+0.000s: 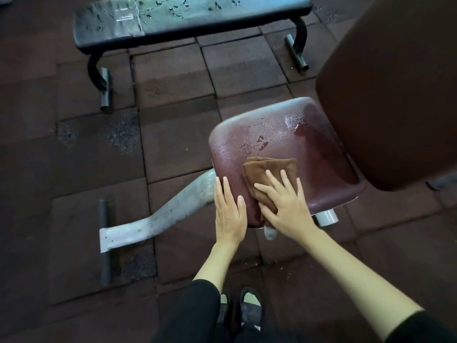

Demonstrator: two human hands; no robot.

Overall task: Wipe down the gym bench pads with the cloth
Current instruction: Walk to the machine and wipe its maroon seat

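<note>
Cloth (pixel 269 174) under right hand (pixel 286 206), backrest pad (pixel 395 95) overhanging seat pad (pixel 309 154)

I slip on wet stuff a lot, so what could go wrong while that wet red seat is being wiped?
The puddle on the seat pad lies beyond the cloth; a push by the right hand might spill it onto the floor. The left hand rests flat on the pad's damp-looking edge and could slip. The black bench behind, dotted with drops, might get forgotten.
</note>
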